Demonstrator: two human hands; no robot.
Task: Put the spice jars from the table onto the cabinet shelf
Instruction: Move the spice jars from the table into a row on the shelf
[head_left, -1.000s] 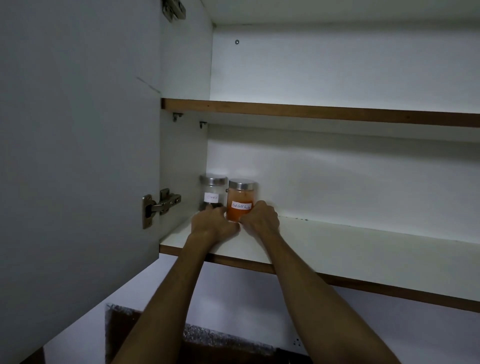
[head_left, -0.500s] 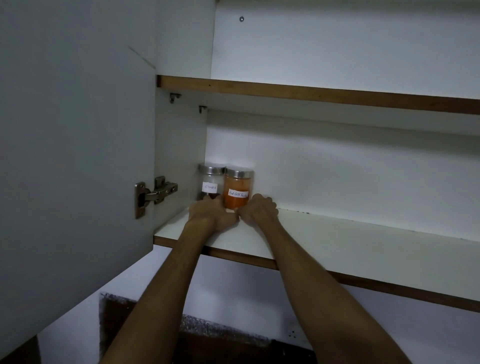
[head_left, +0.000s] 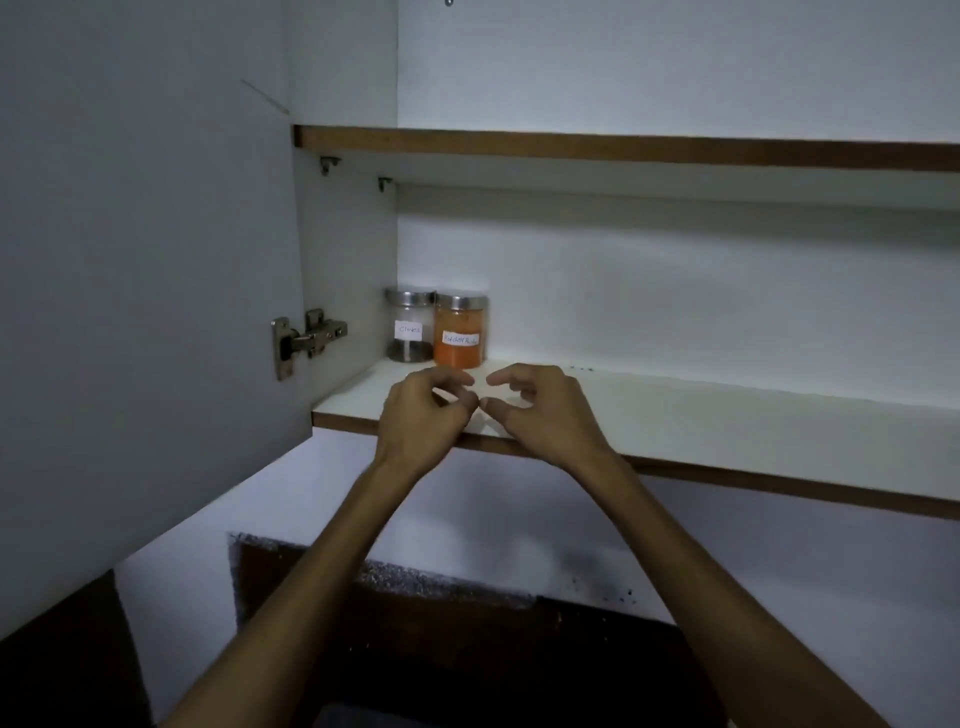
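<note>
Here, at far left, the cabinet door (head_left: 145, 260) hangs open on its hinge (head_left: 306, 338), and two spice jars stand upright in the far left corner of the lower shelf (head_left: 727, 415): the clear jar (head_left: 410, 325), labelled cloves, against the side wall, and the orange jar (head_left: 460, 332) touching or just beside it on the right. A second ago both hands were pressed up against the orange jar; now they have drawn back toward the near edge of the shelf and hold nothing. The left hand (head_left: 423, 410) hovers over the shelf edge with fingers loosely curled and parted, clear of both jars; the right hand (head_left: 545, 410), just beside it, shows the same slack, half-open curl, its fingertips nearly meeting those of the left. The release suggests the orange jar has been nudged into place beside its neighbour and that this placement is finished. The rest of the shelf to the right lies bare, as does the upper shelf (head_left: 623, 148). The table is out of view, so whether more jars remain there cannot be told; if so, the next move would be to reach down for another
</note>
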